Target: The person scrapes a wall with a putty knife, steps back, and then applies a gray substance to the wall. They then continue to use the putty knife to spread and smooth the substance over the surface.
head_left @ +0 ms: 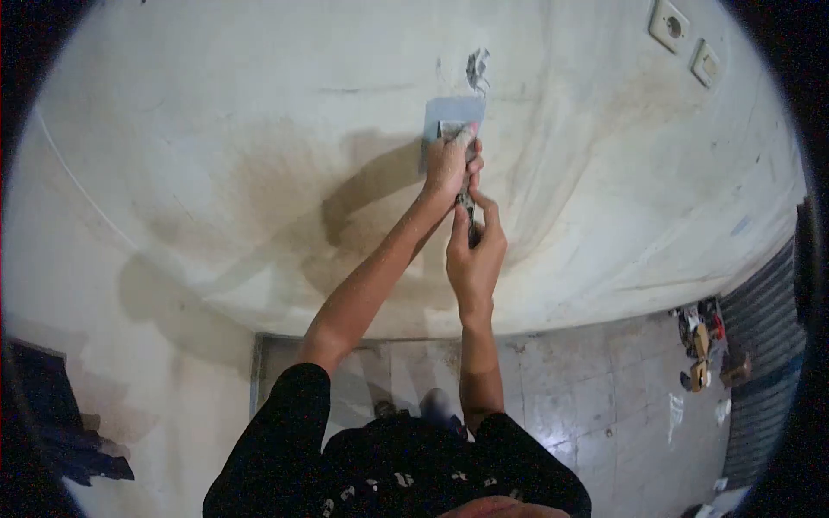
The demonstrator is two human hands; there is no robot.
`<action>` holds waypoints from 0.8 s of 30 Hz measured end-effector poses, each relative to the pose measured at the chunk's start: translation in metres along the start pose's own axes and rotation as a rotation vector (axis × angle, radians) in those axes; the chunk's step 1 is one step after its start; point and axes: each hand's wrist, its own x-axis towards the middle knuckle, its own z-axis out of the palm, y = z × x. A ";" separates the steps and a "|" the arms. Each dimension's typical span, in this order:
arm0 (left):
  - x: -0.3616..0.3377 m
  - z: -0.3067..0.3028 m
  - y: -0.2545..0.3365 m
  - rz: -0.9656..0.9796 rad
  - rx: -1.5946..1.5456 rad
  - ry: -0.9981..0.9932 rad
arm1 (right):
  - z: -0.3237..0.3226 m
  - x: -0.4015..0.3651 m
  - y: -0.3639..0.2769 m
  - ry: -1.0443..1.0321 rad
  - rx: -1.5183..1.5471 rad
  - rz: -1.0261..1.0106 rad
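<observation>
Both of my hands are on a scraper point(451, 129), whose flat blade lies against the stained, off-white wall point(587, 173). My left hand point(448, 169) wraps the tool near the blade, its thumb stretched up toward it. Lower down, my right hand point(477, 261) grips the dark handle between thumb and fingers. Around the blade there is a blue-grey patch point(454, 108) on the wall. Just above it, a ragged dark and whitish spot point(477, 71) shows where the surface is broken. My hands cover much of the tool.
A wall socket point(669, 26) and a switch point(705, 63) sit at the upper right. Below runs a tiled floor point(561, 388). Assorted items point(701, 345) lie by a corrugated shutter point(764, 371). Dark cloth point(65, 414) is at the left.
</observation>
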 end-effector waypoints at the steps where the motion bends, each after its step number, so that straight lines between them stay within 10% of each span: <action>1: 0.004 0.005 0.013 0.004 0.025 -0.020 | 0.004 0.008 -0.001 0.027 0.038 -0.051; 8: 0.005 -0.003 -0.008 0.079 0.153 0.049 | 0.024 0.002 0.050 0.030 0.180 -0.093; 13: -0.093 -0.190 -0.233 -0.435 0.024 0.323 | -0.015 -0.145 0.227 -0.353 -0.273 0.064; 17: -0.386 -0.408 -0.355 -1.068 0.848 0.432 | -0.163 -0.390 0.504 -0.727 -0.693 0.228; 19: -0.523 -0.437 -0.313 -1.203 0.833 0.662 | -0.284 -0.447 0.497 -1.273 -0.856 0.858; 24: -0.686 -0.405 -0.224 -1.202 0.444 1.279 | -0.347 -0.449 0.468 -1.336 -0.935 1.175</action>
